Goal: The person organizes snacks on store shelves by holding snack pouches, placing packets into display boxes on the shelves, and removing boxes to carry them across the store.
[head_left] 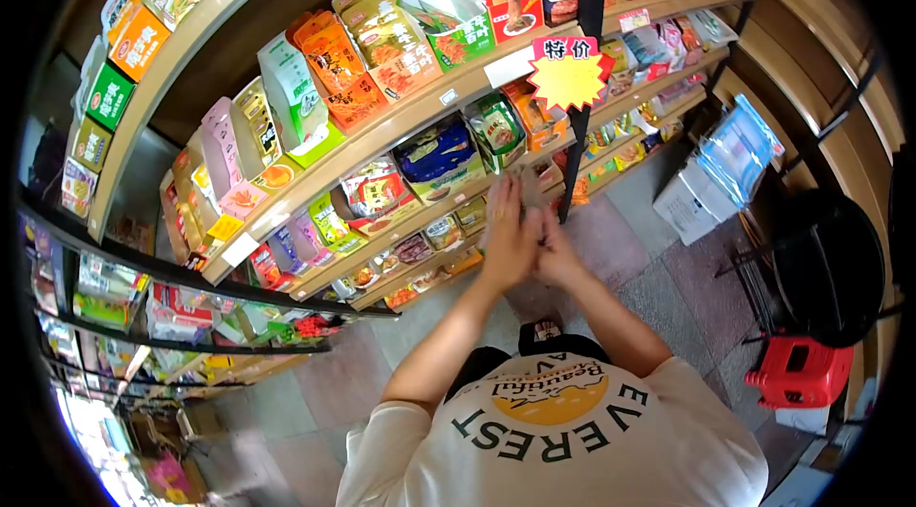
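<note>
My left hand [511, 232] and my right hand [555, 254] are raised in front of the shelves, brought together palm to palm. The left hand's fingers are stretched out and point up toward the shelf, slightly blurred. Those of the right hand are partly hidden behind the left hand and smeared. Nothing I can make out is held between the palms. Just beyond the fingertips, on the second shelf, are a green snack packet [496, 125] and an orange box of packets [536, 116]. A box of dark blue packets [437, 156] stands to their left.
Open display boxes [348, 68] of snacks line the upper shelf. A yellow starburst price sign [570, 76] hangs on a black post. To the right are a white box [695, 202] with blue-wrapped goods, a black round seat [828, 269] and a red plastic stool [804, 372] on the tiled floor.
</note>
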The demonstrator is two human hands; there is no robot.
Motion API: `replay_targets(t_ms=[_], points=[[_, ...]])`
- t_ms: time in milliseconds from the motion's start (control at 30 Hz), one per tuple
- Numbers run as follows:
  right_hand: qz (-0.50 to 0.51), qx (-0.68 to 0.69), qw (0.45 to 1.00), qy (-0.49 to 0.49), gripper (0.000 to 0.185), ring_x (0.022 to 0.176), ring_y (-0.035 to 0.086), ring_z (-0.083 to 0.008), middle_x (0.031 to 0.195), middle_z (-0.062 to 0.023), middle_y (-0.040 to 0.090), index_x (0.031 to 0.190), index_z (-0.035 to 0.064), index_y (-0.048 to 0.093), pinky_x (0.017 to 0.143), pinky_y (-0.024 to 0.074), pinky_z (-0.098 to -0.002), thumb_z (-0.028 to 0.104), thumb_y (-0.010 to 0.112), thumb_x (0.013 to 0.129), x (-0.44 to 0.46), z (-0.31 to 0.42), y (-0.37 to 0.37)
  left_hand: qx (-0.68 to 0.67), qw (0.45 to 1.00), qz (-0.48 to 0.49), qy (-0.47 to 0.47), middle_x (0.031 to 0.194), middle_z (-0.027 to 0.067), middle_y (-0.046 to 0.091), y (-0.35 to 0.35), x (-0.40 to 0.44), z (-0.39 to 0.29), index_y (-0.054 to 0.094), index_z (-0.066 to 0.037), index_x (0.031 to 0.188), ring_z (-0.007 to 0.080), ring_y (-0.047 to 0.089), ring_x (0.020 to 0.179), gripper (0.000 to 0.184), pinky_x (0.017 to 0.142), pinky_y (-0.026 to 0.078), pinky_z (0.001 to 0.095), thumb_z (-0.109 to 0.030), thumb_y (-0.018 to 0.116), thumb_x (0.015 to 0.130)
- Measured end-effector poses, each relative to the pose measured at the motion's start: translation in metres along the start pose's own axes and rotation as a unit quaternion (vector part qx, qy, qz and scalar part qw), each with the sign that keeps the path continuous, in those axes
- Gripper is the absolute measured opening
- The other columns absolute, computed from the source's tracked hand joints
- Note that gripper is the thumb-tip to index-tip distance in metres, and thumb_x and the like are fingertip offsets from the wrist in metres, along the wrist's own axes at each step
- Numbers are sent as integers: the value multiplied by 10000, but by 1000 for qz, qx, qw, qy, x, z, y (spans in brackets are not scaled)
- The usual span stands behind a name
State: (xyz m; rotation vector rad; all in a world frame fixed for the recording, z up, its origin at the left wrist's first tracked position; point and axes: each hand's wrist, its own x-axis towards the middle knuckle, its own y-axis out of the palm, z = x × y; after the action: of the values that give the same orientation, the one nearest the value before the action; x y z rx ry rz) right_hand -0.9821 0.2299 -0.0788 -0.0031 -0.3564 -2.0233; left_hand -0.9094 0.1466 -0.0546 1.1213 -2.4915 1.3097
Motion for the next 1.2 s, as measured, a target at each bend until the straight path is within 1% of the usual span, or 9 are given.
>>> replay_targets(t_ms=[167, 400, 533, 667, 733, 800, 900, 1033, 1200], points=[[87, -94, 992, 17, 554, 1103, 445, -227, 1197, -138, 447, 1254, 29, 356, 909, 364, -323, 20, 565, 741, 6, -13, -26, -225, 968, -2, -110, 1349, 236, 277, -5, 9, -8, 304, 24, 1292, 370, 241, 1266, 511, 1037, 197, 384, -240, 448, 880], [165, -284, 945, -8, 520, 1063, 483, -281, 1138, -184, 483, 1190, -14, 394, 894, 385, -340, 80, 591, 718, 0, 0, -122, 55, 995, -63, 53, 1250, 248, 407, -87, 108, -25, 554, -22, 1011, 380, 371, 1188, 263, 966, 333, 409, -139, 576, 777], [24, -387, 918, 89, 503, 1021, 504, -231, 1078, -151, 528, 1162, -10, 427, 884, 386, -295, 38, 586, 687, -48, -5, -188, 213, 944, -137, 211, 1125, 192, 528, -153, 205, -25, 593, -57, 995, 331, 500, 1036, 250, 892, 381, 405, -81, 562, 748], [-211, -392, 884, 143, 429, 1006, 522, -269, 1018, -179, 554, 1103, 0, 482, 851, 401, -323, 29, 559, 682, -147, -79, -255, 376, 927, -1, -4, 1234, 151, 452, -158, 284, -22, 539, -79, 1128, 339, 380, 1174, 450, 971, 318, 448, -150, 601, 688], [-326, -473, 803, 156, 412, 950, 557, -312, 1005, -180, 569, 1088, 9, 487, 815, 422, -341, 40, 550, 681, -227, -123, -271, 416, 902, 70, -90, 1279, 148, 417, -154, 296, -29, 504, -99, 1190, 341, 331, 1219, 509, 997, 276, 487, -169, 598, 694], [-454, -302, 807, 227, 381, 844, 573, -216, 947, -118, 580, 1088, -4, 479, 748, 455, -317, 50, 554, 719, -299, -130, -248, 566, 793, 194, -112, 1347, 129, 346, -149, 300, -39, 427, -133, 1271, 327, 249, 1268, 581, 1004, 168, 583, -174, 578, 712], [-543, -118, 801, 224, 420, 729, 547, -175, 883, -99, 551, 1170, 8, 436, 628, 469, -285, 12, 502, 755, -428, -199, -249, 596, 758, 227, -141, 1337, 97, 376, -140, 315, -26, 485, -128, 1225, 325, 255, 1265, 517, 987, 105, 630, -160, 573, 716], [-729, 114, 665, 113, 193, 501, 459, -128, 629, -41, 471, 876, 65, 482, 409, 376, -307, -49, 495, 720, -438, -151, -172, 584, 756, 251, -159, 1274, 74, 456, -136, 314, -13, 548, -162, 1166, 320, 296, 1245, 440, 972, 106, 656, -125, 558, 727], [-653, 10, 708, 270, 275, 575, 521, -160, 751, -71, 560, 998, 57, 508, 475, 429, -332, 18, 557, 730, -438, -187, -200, 536, 825, 169, -61, 1190, 69, 528, -150, 301, -2, 584, -287, 1110, 265, 387, 1192, 394, 982, 135, 643, -155, 566, 739]])
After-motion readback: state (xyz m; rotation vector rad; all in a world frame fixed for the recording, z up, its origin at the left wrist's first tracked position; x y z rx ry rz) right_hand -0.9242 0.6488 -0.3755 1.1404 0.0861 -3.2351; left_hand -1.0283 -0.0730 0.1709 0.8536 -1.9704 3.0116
